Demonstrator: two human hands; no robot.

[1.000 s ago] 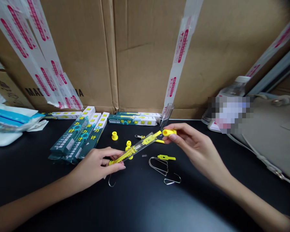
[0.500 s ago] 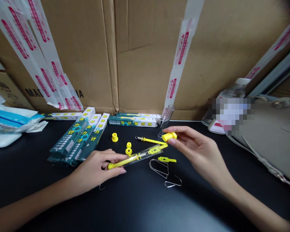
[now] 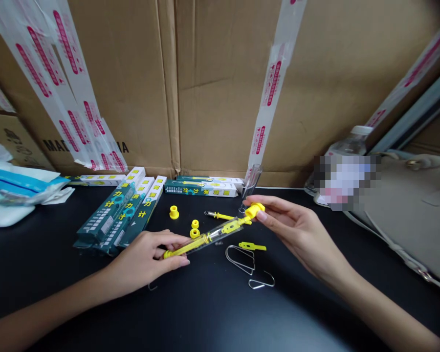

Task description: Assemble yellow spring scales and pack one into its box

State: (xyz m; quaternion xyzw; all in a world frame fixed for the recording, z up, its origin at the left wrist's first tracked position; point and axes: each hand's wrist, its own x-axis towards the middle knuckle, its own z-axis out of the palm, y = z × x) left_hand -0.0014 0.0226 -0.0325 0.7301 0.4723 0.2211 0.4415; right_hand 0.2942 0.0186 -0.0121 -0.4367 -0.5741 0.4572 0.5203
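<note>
My left hand (image 3: 156,254) is closed around the lower left end of a clear tubular spring scale (image 3: 213,236), tilted up to the right, with a yellow rod inside. A flat yellow piece (image 3: 231,225) sticks out of its upper end. My right hand (image 3: 291,220) pinches a yellow end cap (image 3: 254,210), which meets the tip of that piece. On the table below lie another flat yellow piece (image 3: 252,246), a bent wire loop (image 3: 240,259) and a wire hook (image 3: 262,281). Behind the tube lies a yellow rod with a spring (image 3: 223,216).
Green and white boxes (image 3: 110,210) lie at the left, more boxes (image 3: 205,188) at the back. Small yellow caps (image 3: 173,212) stand mid-table. A clear tube (image 3: 252,183) leans by the cardboard (image 3: 212,98). A bottle (image 3: 352,142) and a bag (image 3: 407,210) are at right, a blue packet (image 3: 18,186) at left.
My right hand has moved slightly left and down, bringing the yellow end cap onto the tip of the flat yellow piece. My left hand keeps its hold on the tube.
</note>
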